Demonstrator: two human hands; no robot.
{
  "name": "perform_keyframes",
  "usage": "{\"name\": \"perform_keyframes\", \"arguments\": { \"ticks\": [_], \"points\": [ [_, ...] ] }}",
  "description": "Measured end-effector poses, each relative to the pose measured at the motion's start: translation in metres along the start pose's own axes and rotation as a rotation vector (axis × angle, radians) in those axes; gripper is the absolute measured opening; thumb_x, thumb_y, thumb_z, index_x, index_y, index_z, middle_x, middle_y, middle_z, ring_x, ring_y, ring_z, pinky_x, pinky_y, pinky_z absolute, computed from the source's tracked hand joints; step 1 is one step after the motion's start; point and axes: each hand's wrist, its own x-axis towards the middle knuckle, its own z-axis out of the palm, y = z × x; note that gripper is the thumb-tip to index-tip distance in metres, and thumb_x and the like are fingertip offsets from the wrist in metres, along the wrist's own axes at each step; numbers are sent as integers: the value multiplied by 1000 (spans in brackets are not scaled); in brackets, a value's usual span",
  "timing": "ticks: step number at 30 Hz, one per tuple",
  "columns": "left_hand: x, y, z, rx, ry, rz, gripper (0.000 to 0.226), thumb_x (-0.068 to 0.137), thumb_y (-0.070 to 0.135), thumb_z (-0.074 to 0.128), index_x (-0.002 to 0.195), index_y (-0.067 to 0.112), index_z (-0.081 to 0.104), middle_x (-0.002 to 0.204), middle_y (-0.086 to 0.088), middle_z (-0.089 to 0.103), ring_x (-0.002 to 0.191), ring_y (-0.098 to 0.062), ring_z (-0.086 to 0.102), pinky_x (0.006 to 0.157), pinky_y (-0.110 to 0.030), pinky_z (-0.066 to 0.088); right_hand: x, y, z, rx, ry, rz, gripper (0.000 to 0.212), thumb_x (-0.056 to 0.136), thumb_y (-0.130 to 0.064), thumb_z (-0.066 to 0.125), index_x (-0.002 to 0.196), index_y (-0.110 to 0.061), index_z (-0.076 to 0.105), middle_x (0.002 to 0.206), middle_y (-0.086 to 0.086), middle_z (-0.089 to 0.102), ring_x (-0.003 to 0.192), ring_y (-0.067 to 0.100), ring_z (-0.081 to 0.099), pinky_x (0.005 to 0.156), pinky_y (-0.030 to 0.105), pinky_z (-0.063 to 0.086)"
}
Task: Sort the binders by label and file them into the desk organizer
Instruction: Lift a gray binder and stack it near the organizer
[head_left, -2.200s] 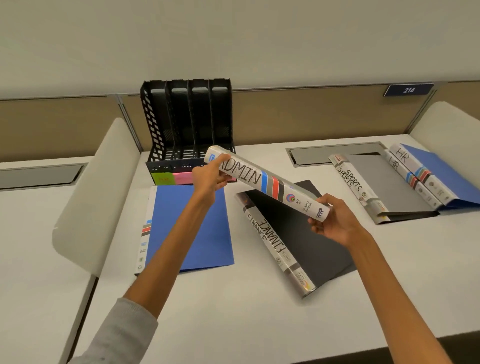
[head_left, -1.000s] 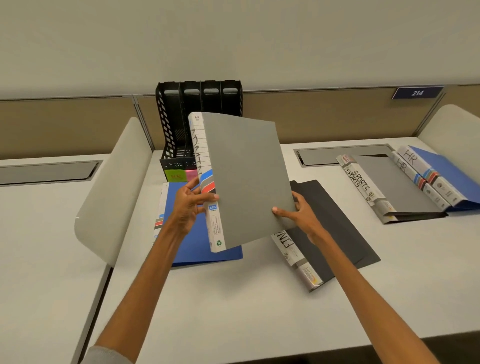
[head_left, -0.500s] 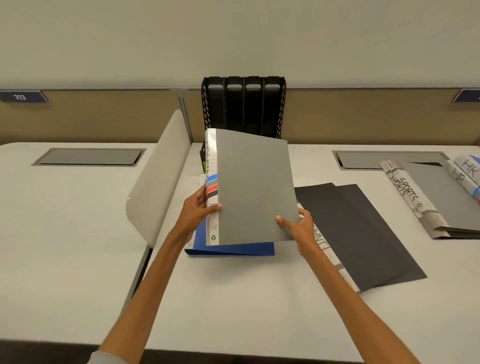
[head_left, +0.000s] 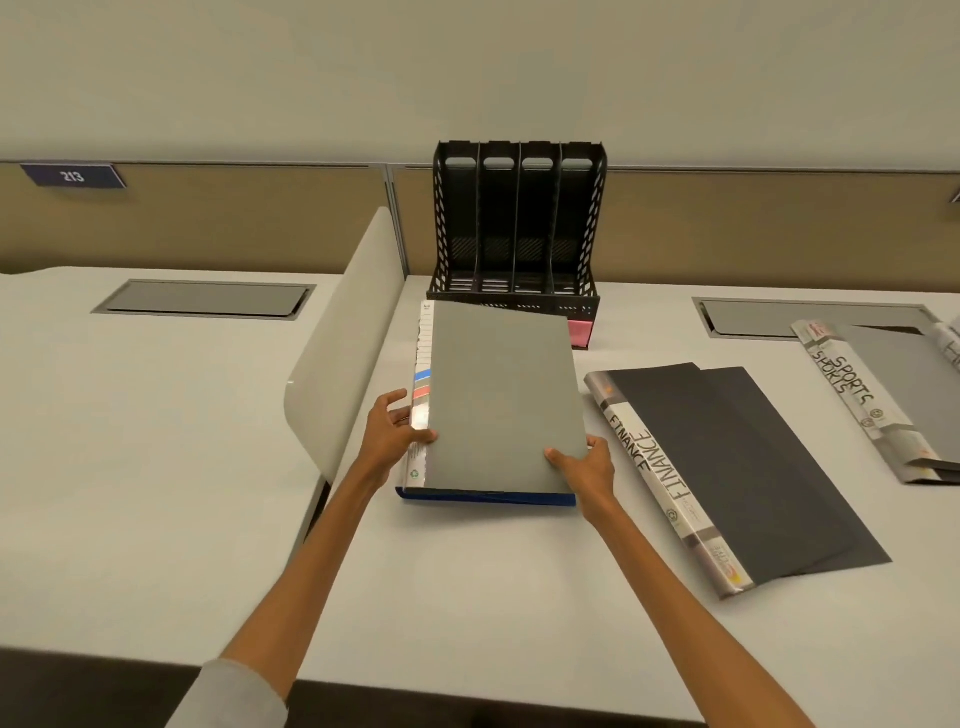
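Note:
A grey binder (head_left: 501, 395) lies flat on top of a blue binder (head_left: 485, 498), whose front edge shows beneath it. My left hand (head_left: 390, 434) grips the grey binder's white spine, and my right hand (head_left: 584, 465) holds its near right corner. Behind them stands the black desk organizer (head_left: 519, 223) with four empty slots and a pink label on its front. To the right lies a dark binder marked FINANCE (head_left: 727, 467). Farther right is a grey binder marked SPORTS (head_left: 883, 400).
A curved white divider panel (head_left: 343, 353) stands left of the binders, between two desks. Grey cable hatches (head_left: 202, 299) (head_left: 810, 317) are set into each desk near the tan back partition. A sign reading 213 (head_left: 72, 176) hangs at far left. Another binder edge (head_left: 950, 343) shows at far right.
The grey ADMIN binder was turned from upright to flat and lowered onto the blue binder. My view shifted left, so the organizer sits more central.

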Motion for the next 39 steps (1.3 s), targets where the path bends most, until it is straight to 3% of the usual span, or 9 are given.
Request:
{"name": "perform_keyframes", "arguments": {
  "ticks": [4, 9, 13, 17, 21, 26, 29, 34, 39],
  "points": [
    [9, -14, 4, 97, 5, 22, 66, 78, -1, 75, 131, 15, 38, 128, -17, 59, 99, -25, 63, 82, -34, 53, 2, 3, 8, -195, 17, -3, 66, 72, -36, 81, 124, -9, 51, 125, 11, 55, 107, 29, 57, 90, 44, 54],
    [15, -21, 6, 237, 38, 95, 69, 82, 9, 74, 139, 17, 36, 137, -12, 54, 114, -27, 58, 84, -37, 52, -4, 6, 15, -506, -24, 44, 71, 78, -48, 73, 128, -5, 48, 132, 15, 43, 127, 34, 38, 100, 48, 42],
    [14, -29, 4, 227, 76, 76, 72, 83, 15, 75, 143, 15, 34, 135, -13, 55, 117, -26, 57, 77, -31, 53, -2, 7, 12, -516, -51, 4, 70, 81, -49, 70, 130, -4, 48, 133, 16, 43, 128, 34, 36, 103, 46, 40],
    [12, -36, 5, 194, 92, 31, 67, 86, 20, 72, 143, 14, 36, 141, -14, 50, 124, -29, 52, 92, -42, 51, -2, 5, 12, -556, -65, -19, 68, 83, -51, 67, 130, -5, 47, 134, 16, 42, 128, 33, 35, 102, 47, 40],
    [7, -37, 12, 204, 139, 28, 63, 89, 19, 68, 143, 13, 37, 146, -13, 42, 128, -33, 48, 91, -42, 49, -2, 6, 7, -571, -105, -38, 64, 86, -50, 64, 130, -5, 47, 134, 16, 41, 128, 33, 35, 101, 44, 39],
    [2, -33, 28, 283, 230, 96, 58, 87, 15, 70, 138, 9, 41, 137, -13, 50, 116, -24, 53, 83, -35, 50, -3, 4, -3, -592, -115, -87, 61, 87, -45, 64, 130, -5, 47, 135, 17, 41, 130, 34, 34, 102, 41, 37],
    [-1, -30, 41, 439, 350, 197, 57, 84, 17, 71, 134, 12, 45, 133, -11, 52, 120, -27, 51, 92, -46, 49, -1, 6, -12, -560, -120, -132, 67, 88, -41, 65, 141, -7, 42, 140, 16, 41, 134, 32, 36, 107, 40, 35],
    [-8, -24, 79, 542, 397, 362, 50, 80, 12, 71, 126, 13, 51, 133, -12, 51, 129, -30, 41, 101, -51, 44, 0, 4, -43, -375, 15, -265, 36, 87, -26, 68, 120, -14, 62, 117, 6, 62, 94, 21, 65, 86, 30, 49],
    [-20, -22, 140, 527, 323, 383, 47, 79, 10, 70, 123, 12, 55, 129, -11, 54, 125, -28, 44, 103, -42, 40, 6, 1, -101, -297, 212, -344, 17, 88, -10, 57, 99, -11, 69, 103, 4, 71, 90, 20, 67, 69, 22, 53]
  ]
}}
